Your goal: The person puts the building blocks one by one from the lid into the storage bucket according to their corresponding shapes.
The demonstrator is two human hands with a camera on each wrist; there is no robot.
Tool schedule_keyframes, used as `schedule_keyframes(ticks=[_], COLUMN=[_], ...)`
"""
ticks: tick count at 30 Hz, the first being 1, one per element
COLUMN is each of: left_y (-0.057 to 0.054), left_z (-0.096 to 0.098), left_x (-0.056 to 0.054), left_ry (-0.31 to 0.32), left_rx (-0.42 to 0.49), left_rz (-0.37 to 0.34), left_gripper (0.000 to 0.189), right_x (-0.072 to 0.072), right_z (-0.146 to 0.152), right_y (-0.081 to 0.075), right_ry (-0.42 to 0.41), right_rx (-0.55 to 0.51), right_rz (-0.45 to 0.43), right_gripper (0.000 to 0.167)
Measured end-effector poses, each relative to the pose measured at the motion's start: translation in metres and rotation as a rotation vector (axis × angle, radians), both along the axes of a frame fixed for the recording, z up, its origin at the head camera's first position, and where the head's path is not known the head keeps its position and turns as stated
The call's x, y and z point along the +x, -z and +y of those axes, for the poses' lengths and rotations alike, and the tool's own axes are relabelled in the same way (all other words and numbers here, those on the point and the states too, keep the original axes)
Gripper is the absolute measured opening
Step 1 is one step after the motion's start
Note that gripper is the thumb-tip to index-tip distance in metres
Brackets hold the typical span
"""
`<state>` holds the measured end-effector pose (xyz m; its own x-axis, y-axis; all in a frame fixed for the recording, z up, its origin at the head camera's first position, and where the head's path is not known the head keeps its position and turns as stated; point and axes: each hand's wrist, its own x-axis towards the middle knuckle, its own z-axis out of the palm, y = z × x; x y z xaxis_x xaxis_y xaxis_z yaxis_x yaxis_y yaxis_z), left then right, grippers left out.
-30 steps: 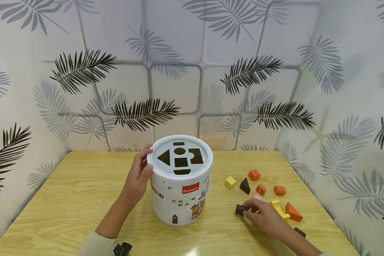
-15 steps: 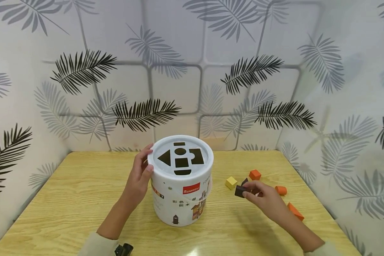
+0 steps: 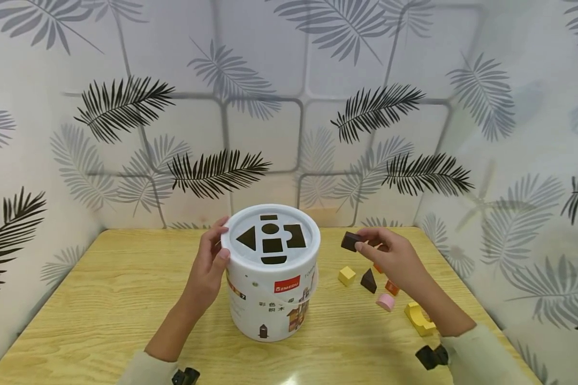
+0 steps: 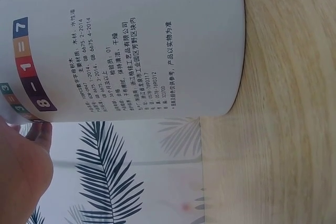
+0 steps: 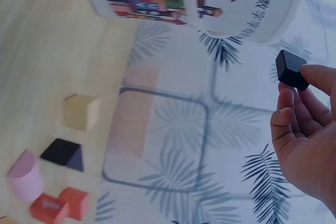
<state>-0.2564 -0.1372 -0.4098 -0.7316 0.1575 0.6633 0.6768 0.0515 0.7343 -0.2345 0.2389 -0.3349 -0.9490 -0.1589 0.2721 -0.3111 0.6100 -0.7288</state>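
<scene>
A white bucket [image 3: 250, 283] with printed sides stands upright on the table. Its lid [image 3: 231, 248] has cut-out holes: a triangle, a circle, a square, a notched shape and narrow slots. My left hand [image 3: 213, 255] holds the bucket's left side at the rim, thumb in front and fingers behind; the left wrist view shows part of this hand [image 4: 23, 171] beside printed text. To the right of the bucket, my right hand [image 3: 390, 254] pinches a dark block [image 3: 350, 241] between thumb and fingers, raised above the table. The right wrist view shows the block's [image 5: 292, 70] flat square end.
Loose blocks lie right of the bucket: a yellow cube [image 3: 347, 275], a dark triangular block [image 3: 368, 280], a pink rounded block [image 3: 385, 301], a red-orange block [image 3: 392, 287] and a yellow arch [image 3: 418, 319]. My right forearm hides others. A patterned wall [image 3: 270, 133] stands behind the table.
My right hand has lifted the dark block from the table and carried it up and away from me, slightly leftward. My left hand and the bucket have stayed in place.
</scene>
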Motion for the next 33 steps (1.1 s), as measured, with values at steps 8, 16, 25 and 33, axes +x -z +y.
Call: schedule_keyframes(ticks=[8, 16, 25, 33], left_y=[0.002, 0.002, 0.004, 0.005], left_z=[-0.001, -0.001, -0.002, -0.001], left_x=[-0.001, -0.002, -0.002, -0.003], left_ry=[0.000, 0.023, 0.025, 0.037], left_rx=[-0.010, -0.006, 0.003, 0.016], left_rz=[0.010, 0.030, 0.029, 0.022], left_gripper=[0.040, 0.042, 0.040, 0.039], right_x=[-0.017, -0.037, -0.061, -0.078], right_z=[-0.023, -0.044, -0.069, -0.092], right_y=[-0.018, -0.029, -0.033, -0.034], right_ry=[-0.051, -0.103, -0.118, -0.148], right_rx=[-0.035, -0.048, -0.019, -0.027], right_rz=[0.038, 0.060, 0.059, 0.033], right_gripper=[0.033, 0.032, 0.030, 0.028])
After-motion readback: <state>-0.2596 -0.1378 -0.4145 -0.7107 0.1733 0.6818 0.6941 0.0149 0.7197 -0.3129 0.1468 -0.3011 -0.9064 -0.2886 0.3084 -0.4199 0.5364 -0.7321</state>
